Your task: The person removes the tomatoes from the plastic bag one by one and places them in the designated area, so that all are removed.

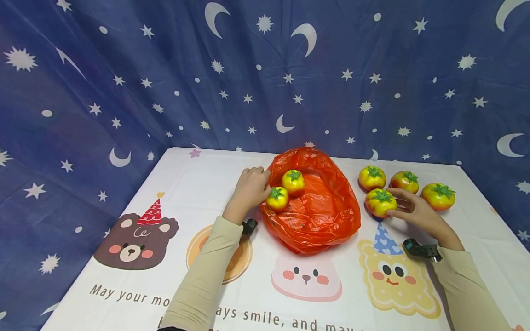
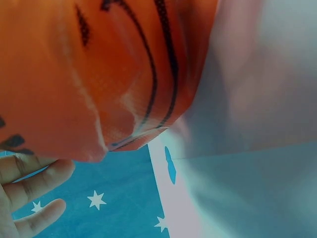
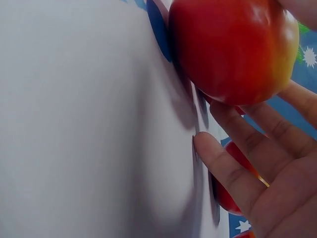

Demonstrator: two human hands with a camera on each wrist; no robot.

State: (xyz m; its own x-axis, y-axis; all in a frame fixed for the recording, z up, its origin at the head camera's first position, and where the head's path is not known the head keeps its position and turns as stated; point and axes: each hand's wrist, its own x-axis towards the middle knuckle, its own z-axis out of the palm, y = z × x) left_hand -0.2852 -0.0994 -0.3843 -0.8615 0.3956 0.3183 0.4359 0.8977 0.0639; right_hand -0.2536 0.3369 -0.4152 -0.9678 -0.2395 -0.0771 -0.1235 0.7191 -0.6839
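Note:
A red plastic bag (image 1: 331,207) stands with its mouth wide, mid-table. Two yellow-red tomatoes with green leafy tops, one farther back (image 1: 293,183) and one nearer (image 1: 277,199), lie inside by its left rim. My left hand (image 1: 250,188) holds that rim; in the left wrist view its fingers (image 2: 44,186) lie against the bag's outer side. To the right of the bag, my right hand (image 1: 414,211) grips the nearest tomato (image 1: 381,203) between thumb and fingers. The right wrist view shows this tomato (image 3: 233,49) close up, its red underside facing the camera.
Behind and beside the right hand are three more tomatoes: one at the back (image 1: 371,177), one in the middle (image 1: 403,181) and one at the right (image 1: 438,196). A white tablecloth (image 1: 165,184) with cartoon prints covers the table. A blue starry curtain (image 1: 248,115) hangs behind it.

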